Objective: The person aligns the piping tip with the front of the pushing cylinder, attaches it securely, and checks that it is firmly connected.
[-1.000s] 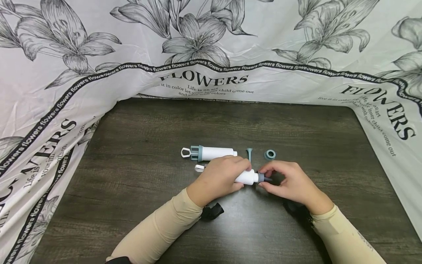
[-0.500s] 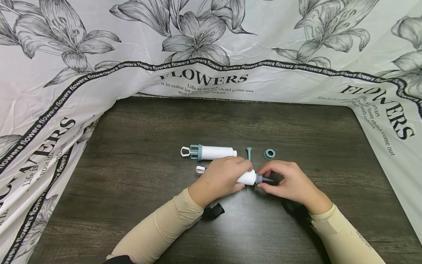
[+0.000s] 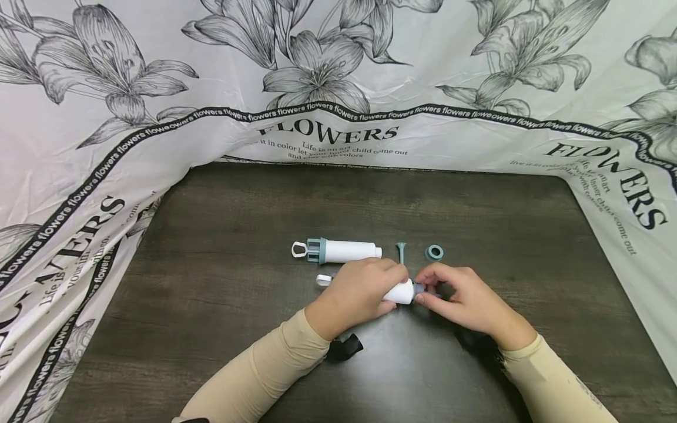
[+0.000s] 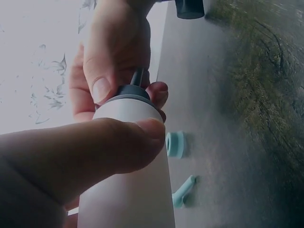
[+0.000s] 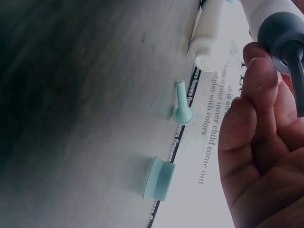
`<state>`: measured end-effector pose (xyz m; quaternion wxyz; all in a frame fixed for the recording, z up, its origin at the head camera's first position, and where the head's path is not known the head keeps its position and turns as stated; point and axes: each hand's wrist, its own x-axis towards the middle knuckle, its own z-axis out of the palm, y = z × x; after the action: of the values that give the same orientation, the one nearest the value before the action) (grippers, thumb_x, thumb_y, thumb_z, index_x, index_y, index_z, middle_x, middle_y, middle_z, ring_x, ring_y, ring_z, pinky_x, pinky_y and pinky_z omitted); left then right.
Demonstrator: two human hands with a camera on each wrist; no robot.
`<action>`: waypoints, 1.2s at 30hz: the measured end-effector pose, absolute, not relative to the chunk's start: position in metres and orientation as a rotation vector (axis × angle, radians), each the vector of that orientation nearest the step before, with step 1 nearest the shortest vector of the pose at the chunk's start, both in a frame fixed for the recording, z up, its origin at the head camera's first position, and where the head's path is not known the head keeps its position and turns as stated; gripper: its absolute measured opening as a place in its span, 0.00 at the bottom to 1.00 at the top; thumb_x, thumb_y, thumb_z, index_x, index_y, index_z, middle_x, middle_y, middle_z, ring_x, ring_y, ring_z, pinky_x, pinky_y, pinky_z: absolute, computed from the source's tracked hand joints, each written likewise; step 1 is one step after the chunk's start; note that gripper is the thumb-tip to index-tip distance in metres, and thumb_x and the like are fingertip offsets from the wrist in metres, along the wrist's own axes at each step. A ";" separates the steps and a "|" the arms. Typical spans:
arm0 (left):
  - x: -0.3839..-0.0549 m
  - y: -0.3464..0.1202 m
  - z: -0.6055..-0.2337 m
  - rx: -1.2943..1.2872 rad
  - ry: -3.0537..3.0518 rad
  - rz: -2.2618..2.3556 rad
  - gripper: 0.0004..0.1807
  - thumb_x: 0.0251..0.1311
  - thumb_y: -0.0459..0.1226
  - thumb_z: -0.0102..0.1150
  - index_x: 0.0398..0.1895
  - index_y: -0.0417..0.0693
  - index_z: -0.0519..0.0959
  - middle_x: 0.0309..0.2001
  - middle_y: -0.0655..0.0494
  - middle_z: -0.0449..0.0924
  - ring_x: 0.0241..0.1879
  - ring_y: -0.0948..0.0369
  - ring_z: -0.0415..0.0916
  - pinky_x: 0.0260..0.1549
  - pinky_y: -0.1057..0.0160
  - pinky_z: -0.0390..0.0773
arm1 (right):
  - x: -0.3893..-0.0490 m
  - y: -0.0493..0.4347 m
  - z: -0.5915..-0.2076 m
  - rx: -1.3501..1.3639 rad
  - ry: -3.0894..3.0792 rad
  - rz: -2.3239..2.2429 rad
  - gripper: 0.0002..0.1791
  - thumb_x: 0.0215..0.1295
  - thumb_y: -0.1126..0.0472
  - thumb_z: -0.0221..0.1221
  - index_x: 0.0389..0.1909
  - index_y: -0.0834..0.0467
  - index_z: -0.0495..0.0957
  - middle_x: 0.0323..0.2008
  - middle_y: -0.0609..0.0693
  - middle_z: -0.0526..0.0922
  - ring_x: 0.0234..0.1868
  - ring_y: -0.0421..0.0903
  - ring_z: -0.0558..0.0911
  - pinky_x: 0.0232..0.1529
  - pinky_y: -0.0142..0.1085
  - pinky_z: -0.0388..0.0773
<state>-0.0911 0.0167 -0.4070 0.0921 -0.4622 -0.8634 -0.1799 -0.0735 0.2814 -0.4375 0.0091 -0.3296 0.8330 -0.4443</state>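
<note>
My left hand [image 3: 354,291] grips the barrel of a white syringe [image 3: 400,292] with a pull handle [image 3: 324,280], its thumb lying along the side in the left wrist view. Much of the barrel is covered by that hand. At the syringe's front end, my right hand [image 3: 465,296] pinches the wide base of a dark grey nozzle [image 4: 128,90] between thumb and fingers. The nozzle's base sits right against the barrel's shoulder, and its thin tip points away from the barrel. In the right wrist view, fingertips [image 5: 261,76] lie at the rim of the grey base.
Just beyond the hands lies a second white syringe [image 3: 349,251] with a teal collar and white pull handle. To its right are a small teal nozzle [image 3: 401,251] and a teal ring [image 3: 434,252]. A flower-print cloth [image 3: 328,138] borders the dark wooden table [image 3: 238,211].
The grey nozzle has moved left onto the syringe's front end; the white neck that showed between them is now covered. The right fingers have shifted round its base. The left hand keeps its grip.
</note>
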 end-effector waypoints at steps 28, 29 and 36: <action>-0.091 0.016 -0.408 -1.361 -2.551 -0.558 0.25 0.45 0.40 0.86 0.45 0.53 0.81 0.39 0.63 0.83 0.36 0.63 0.81 0.36 0.63 0.81 | -0.073 0.278 -0.441 -0.939 2.477 -1.425 0.25 0.58 0.72 0.75 0.50 0.49 0.76 0.35 0.40 0.88 0.32 0.39 0.84 0.14 0.28 0.73; -0.091 0.016 -0.408 -1.360 -2.549 -0.560 0.25 0.45 0.40 0.86 0.45 0.53 0.81 0.39 0.62 0.83 0.35 0.63 0.81 0.36 0.63 0.81 | -0.073 0.279 -0.441 -0.928 2.484 -1.415 0.25 0.59 0.71 0.75 0.50 0.48 0.76 0.35 0.40 0.88 0.32 0.39 0.83 0.14 0.28 0.73; -0.090 0.015 -0.410 -1.370 -2.521 -0.565 0.24 0.45 0.39 0.85 0.45 0.53 0.81 0.39 0.62 0.83 0.37 0.62 0.82 0.36 0.63 0.81 | -0.072 0.280 -0.443 -0.944 2.556 -1.382 0.19 0.61 0.64 0.77 0.49 0.45 0.82 0.35 0.38 0.87 0.32 0.38 0.84 0.16 0.27 0.72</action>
<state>-0.0898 0.0153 -0.4098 0.1085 -0.4658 -0.8569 -0.1921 -0.0722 0.2804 -0.4431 0.0434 -0.3086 0.8358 -0.4520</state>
